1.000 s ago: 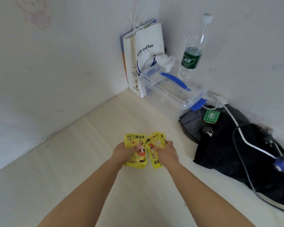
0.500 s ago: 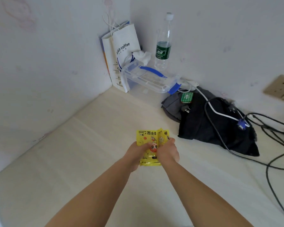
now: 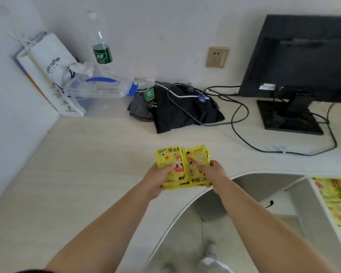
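**Two hands hold yellow hand-warmer packets over the desk's front edge**

The left hand (image 3: 157, 179) grips the yellow hand-warmer packets (image 3: 171, 158) from the left side, its thumb lying across the printed face and its fingers curled underneath; the right hand (image 3: 212, 172) pinches the overlapping packets on the right side, thumb on top and fingers tucked behind. The packets are fanned side by side, upright in the view, with cartoon faces and the words "HAND WARMER" showing; they sit over the desk (image 3: 83, 166) just inside its curved front edge, near the middle; whether they touch the surface cannot be told.

In the desk's far left corner a white paper coffee bag (image 3: 47, 73) leans against the wall; just beside it stands a clear plastic box (image 3: 98, 91) with blue clasps, a crumpled tissue (image 3: 83, 67) on top of it; a water bottle (image 3: 101, 50) with a green label stands behind the box, at the back edge. Along the back edge, towards the middle, lies a heap of dark clothing (image 3: 185, 115) with a white cable (image 3: 177, 94) across it; black cables (image 3: 242, 125) loop from there towards the monitor (image 3: 303, 56), which stands by the far right corner. A wall socket (image 3: 217, 57) is set above the back edge. Below the desk's right end, a tray (image 3: 323, 211) holds more yellow packets.
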